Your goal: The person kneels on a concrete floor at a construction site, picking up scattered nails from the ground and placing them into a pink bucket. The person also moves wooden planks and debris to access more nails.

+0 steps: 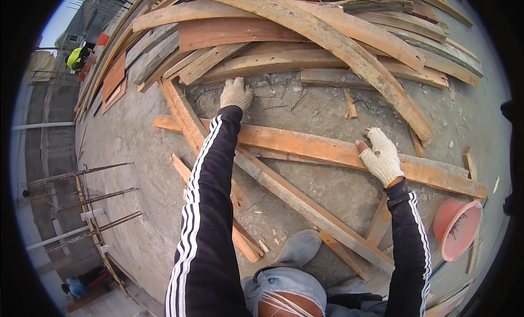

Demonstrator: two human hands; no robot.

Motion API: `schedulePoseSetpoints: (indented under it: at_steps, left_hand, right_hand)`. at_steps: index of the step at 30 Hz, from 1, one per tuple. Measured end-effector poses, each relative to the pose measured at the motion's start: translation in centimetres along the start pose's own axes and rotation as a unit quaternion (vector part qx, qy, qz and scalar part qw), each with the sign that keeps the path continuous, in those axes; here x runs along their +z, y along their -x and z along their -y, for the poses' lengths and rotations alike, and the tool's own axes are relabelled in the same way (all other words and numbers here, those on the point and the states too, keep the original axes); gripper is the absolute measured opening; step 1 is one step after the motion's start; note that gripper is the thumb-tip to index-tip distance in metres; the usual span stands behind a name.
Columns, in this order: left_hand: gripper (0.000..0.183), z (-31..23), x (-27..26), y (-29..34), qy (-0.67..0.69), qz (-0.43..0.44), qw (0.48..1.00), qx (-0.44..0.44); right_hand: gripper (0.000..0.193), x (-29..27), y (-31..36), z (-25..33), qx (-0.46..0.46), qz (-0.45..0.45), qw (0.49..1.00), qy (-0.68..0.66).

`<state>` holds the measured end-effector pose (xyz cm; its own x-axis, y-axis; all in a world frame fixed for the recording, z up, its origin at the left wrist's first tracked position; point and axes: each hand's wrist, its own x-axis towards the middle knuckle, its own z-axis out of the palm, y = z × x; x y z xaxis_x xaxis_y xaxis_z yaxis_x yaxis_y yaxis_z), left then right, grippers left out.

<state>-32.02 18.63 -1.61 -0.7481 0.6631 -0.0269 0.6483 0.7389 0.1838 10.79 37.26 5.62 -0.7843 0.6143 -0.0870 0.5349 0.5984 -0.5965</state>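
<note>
My left hand (236, 94), in a cream knitted work glove, reaches down to the concrete beside the lumber pile (262, 60). Its fingers are curled downward, and whatever they may hold is hidden. Thin dark pieces, perhaps nails or wire (277, 105), lie scattered just right of it. My right hand (382, 159), gloved with bare fingertips, is over a long wooden beam (311, 144); its thumb and fingers are spread and grip nothing. Another beam (305, 202) slants beneath that one toward my feet, and a shorter board (183, 107) crosses at the left.
A pink plastic tub (457, 229) with thin dark pieces inside tilts at the right. One long curved plank (349, 49) lies across the pile. Rebar (103, 197) sticks out along the floor edge at left. A person in a yellow vest (78, 58) is far left.
</note>
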Motion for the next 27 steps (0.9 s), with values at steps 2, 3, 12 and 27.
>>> schedulePoseSetpoints:
  at_steps: [2, 3, 12, 27]
  left_hand:
    - [0.038, -0.4, 2.1, 0.7, 0.005, -0.030, 1.000, -0.007]
    - [0.034, -0.5, 2.6, 1.2, 0.001, -0.024, 1.000, 0.001]
    - [0.037, 6.2, -0.1, -1.4, -0.002, -0.114, 0.991, -0.065]
    - [0.028, 10.5, -1.5, -1.3, -0.050, 0.043, 0.997, 0.025]
  right_hand:
    - [0.033, 0.3, 0.4, 0.1, -0.014, 0.001, 1.000, 0.020]
    - [0.033, 0.4, 0.5, 0.2, -0.004, 0.015, 0.999, 0.028]
    - [0.028, 0.5, 0.4, 0.5, -0.023, -0.004, 0.999, 0.038]
    - [0.023, 0.9, 0.1, 0.9, -0.013, 0.001, 0.998, 0.055]
